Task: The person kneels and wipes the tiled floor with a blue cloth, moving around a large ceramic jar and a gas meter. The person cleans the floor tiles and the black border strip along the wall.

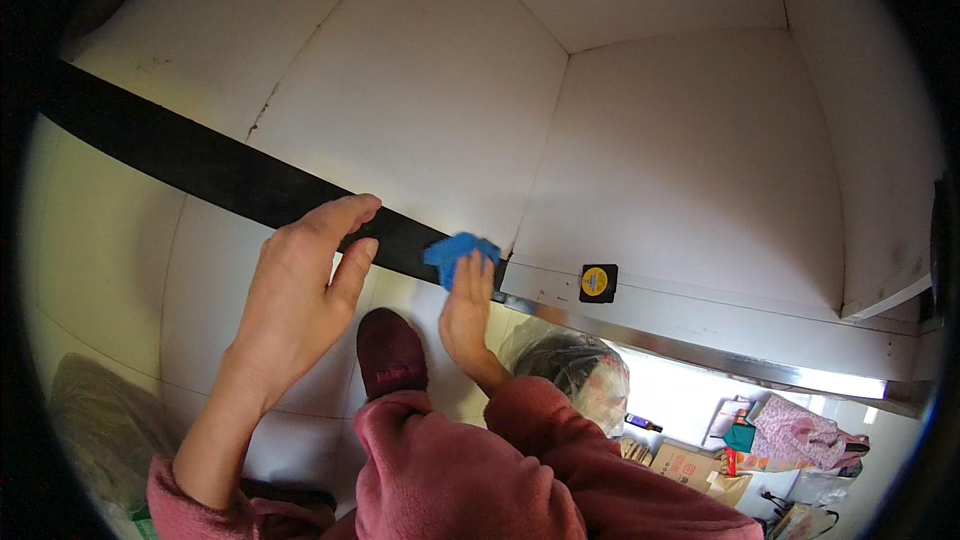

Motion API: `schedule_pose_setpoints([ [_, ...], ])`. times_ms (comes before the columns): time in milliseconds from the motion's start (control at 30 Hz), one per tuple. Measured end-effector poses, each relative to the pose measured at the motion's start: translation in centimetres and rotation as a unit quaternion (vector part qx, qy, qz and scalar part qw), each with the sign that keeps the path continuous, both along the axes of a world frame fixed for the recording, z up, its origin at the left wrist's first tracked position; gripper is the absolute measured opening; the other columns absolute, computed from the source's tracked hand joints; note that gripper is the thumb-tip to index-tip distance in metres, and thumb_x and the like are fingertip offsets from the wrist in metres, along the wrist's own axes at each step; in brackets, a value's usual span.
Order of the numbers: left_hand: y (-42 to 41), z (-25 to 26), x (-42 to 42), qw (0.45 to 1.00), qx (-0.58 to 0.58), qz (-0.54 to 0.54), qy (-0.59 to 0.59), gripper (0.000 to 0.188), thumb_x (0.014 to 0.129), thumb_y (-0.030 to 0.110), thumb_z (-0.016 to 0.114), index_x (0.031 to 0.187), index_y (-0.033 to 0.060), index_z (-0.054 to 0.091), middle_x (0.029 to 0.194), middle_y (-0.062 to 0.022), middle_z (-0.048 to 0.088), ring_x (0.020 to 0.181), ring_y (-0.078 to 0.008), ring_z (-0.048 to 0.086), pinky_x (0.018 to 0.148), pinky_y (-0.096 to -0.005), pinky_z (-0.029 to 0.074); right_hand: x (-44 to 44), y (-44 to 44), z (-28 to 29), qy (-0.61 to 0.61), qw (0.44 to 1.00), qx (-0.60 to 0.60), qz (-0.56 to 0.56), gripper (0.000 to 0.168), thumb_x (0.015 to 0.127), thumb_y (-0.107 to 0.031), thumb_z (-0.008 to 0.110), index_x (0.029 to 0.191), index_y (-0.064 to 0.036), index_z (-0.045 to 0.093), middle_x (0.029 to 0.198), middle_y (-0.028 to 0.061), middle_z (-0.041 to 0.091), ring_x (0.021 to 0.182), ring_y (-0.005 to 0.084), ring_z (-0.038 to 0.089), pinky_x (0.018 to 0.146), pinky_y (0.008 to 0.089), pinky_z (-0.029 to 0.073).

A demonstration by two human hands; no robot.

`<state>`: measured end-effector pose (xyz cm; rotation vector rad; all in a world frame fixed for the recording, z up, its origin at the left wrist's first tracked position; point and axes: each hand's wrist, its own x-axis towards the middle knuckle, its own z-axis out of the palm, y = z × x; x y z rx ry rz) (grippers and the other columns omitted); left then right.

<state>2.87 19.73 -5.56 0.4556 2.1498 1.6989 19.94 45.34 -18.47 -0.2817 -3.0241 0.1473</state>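
My right hand (466, 311) presses a crumpled blue cloth (450, 251) with its fingers against the right end of a long black threshold strip (187, 154). The cloth lies under and around my fingertips and looks slightly blurred. Over the middle of the strip hovers my left hand (296, 300); it holds nothing, with thumb and bent fingers apart. Whether its fingertips touch the strip cannot be made out. Right of the cloth, a small black square case (598, 283) with a round yellow label rests on the pale ledge.
A shiny metal edge (675, 345) continues from the strip to the right. Below it are a clear plastic bag (577, 367), a cardboard box (682, 463) and a pink patterned cloth (799, 431). My maroon slipper (391, 352) stands on white tiles (247, 315). Another plastic bag (105, 427) is at left.
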Motion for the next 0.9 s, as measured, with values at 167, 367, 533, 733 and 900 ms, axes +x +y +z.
schedule_pose_setpoints([
  [167, -0.2, 0.7, -0.2, 1.000, -0.001, 0.003, -0.004, 0.032, 0.093, 0.007, 0.060, 0.122, -0.0044, 0.061, 0.118, -0.0201, 0.068, 0.110, -0.0312, 0.066, 0.096, -0.0368, 0.050, -9.9, -8.9, -0.5, -0.052, 0.972, -0.215, 0.084, 0.043, 0.091, -0.002, 0.049, 0.134, 0.003, 0.050, 0.150, 0.0231, 0.039, 0.136, 0.0466, 0.035, 0.115, 0.0524, 0.027],
  [367, -0.4, 0.9, -0.1, 0.997, -0.051, -0.011, 0.056, 0.032, 0.093, 0.005, 0.058, 0.124, -0.0048, 0.060, 0.118, -0.0197, 0.068, 0.108, -0.0295, 0.066, 0.094, -0.0370, 0.051, -17.1, -16.4, 0.6, 0.120, 0.938, -0.110, 0.305, 0.041, 0.099, -0.019, 0.045, 0.136, -0.002, 0.049, 0.145, 0.0204, 0.045, 0.137, 0.0379, 0.037, 0.115, 0.0482, 0.028],
  [533, -0.3, 2.2, -0.4, 1.000, -0.013, 0.016, 0.021, 0.031, 0.091, 0.005, 0.060, 0.121, -0.0037, 0.061, 0.114, -0.0206, 0.067, 0.105, -0.0334, 0.065, 0.092, -0.0393, 0.050, -15.0, -14.4, 1.4, 0.008, 0.898, -0.394, 0.195, 0.040, 0.095, -0.014, 0.048, 0.133, -0.003, 0.053, 0.143, 0.0150, 0.049, 0.135, 0.0380, 0.040, 0.115, 0.0468, 0.030],
  [733, -0.3, 2.7, -0.1, 0.999, -0.005, 0.023, 0.026, 0.031, 0.092, 0.008, 0.060, 0.121, -0.0036, 0.062, 0.121, -0.0196, 0.066, 0.112, -0.0319, 0.064, 0.097, -0.0373, 0.048, -6.6, -3.9, 0.5, 0.024, 0.979, -0.126, 0.161, 0.042, 0.080, 0.006, 0.056, 0.122, -0.001, 0.062, 0.138, 0.0167, 0.054, 0.133, 0.0433, 0.045, 0.111, 0.0502, 0.038],
  [900, 0.2, 3.1, 0.2, 1.000, -0.013, 0.007, 0.003, 0.031, 0.092, 0.008, 0.061, 0.121, -0.0034, 0.063, 0.121, -0.0197, 0.067, 0.110, -0.0330, 0.065, 0.096, -0.0391, 0.049, 1.8, 5.4, 3.2, -0.010, 0.996, -0.018, 0.088, 0.029, 0.084, 0.005, 0.062, 0.113, 0.006, 0.062, 0.130, 0.0257, 0.057, 0.122, 0.0447, 0.052, 0.105, 0.0484, 0.042],
])
